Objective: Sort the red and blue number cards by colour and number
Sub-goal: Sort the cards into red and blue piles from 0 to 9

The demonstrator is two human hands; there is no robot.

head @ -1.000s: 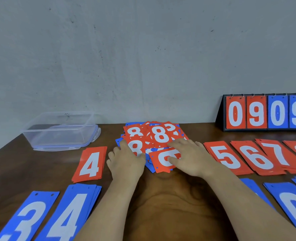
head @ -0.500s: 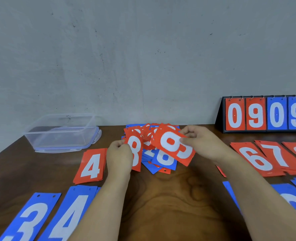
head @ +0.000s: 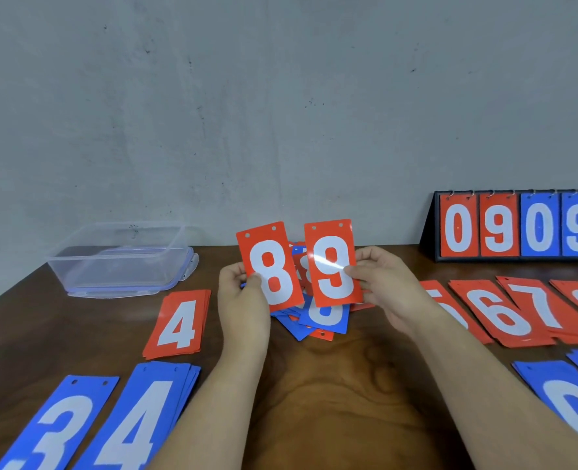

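Note:
My left hand [head: 243, 301] pinches a red 8 card [head: 270, 266] upright above the table. Beside it my right hand [head: 387, 286] pinches a red 9 card [head: 332, 262], also upright. Behind and under both cards lies a mixed heap of red and blue cards [head: 318, 318]. A red 4 stack [head: 179, 323] lies to the left. Red 5 [head: 450, 308], 6 [head: 499, 313] and 7 [head: 536, 305] stacks fan out at the right, with another red card cut off by the frame edge. Blue 3 [head: 55, 425] and blue 4 [head: 135, 418] lie front left, a blue 6 [head: 565, 398] front right.
A clear plastic box [head: 121, 259] on its lid stands at the back left of the wooden table [head: 331, 395]. A black flip scoreboard [head: 518, 227] showing 0 9 0 9 stands at the back right against the grey wall.
Both hands rose from the heap, each lifting a red card. The right-hand card turned from tilted to upright and now reads 9; the left card turned to face me.

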